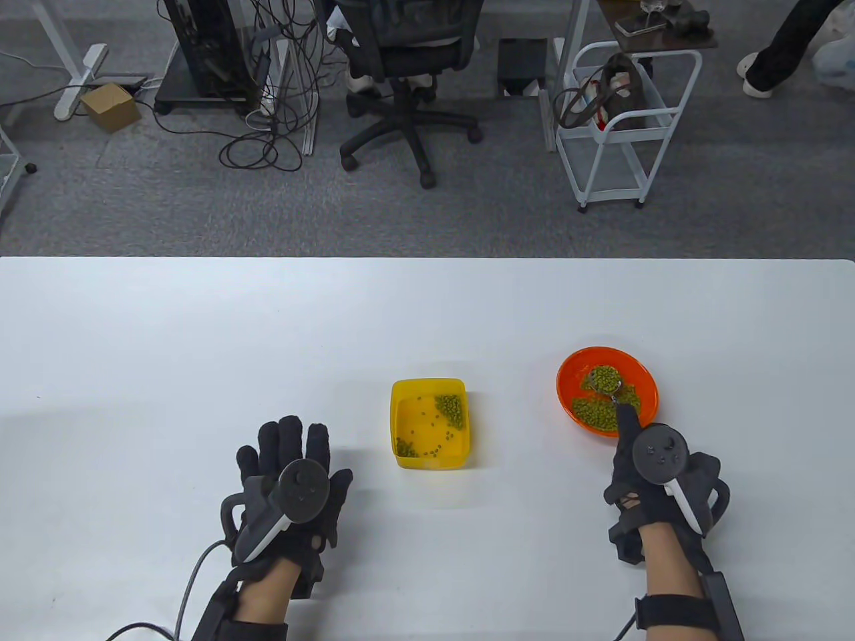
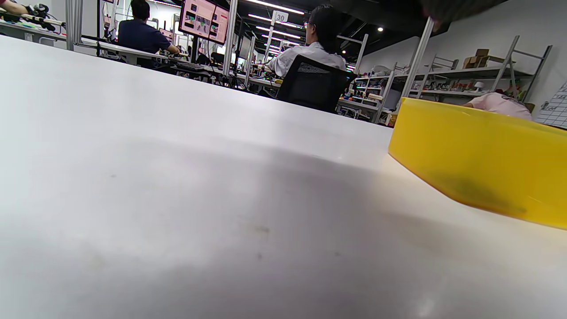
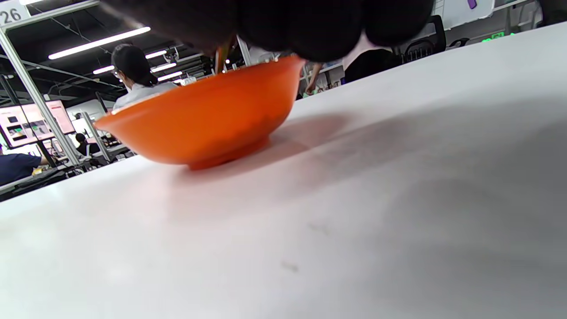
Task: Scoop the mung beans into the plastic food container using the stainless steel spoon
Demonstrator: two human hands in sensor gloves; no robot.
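Over the orange bowl (image 1: 573, 374), laden spoon (image 1: 606, 380).

— How's the light on your feeds?

— Bright and even from overhead. In my table view the white table (image 1: 167, 347) glares mildly, and soft shadows sit just beside my left hand (image 1: 290, 491) and right hand (image 1: 658, 477).

— Sharpness?

— The table view is crisp. My left wrist view shows the yellow container (image 2: 478, 164) slightly soft, with a broad grey shadow before it. In my right wrist view the orange bowl (image 3: 199, 119) is blurred, my fingers (image 3: 310, 26) are a dark smear up top, and ceiling strip lights flare behind.
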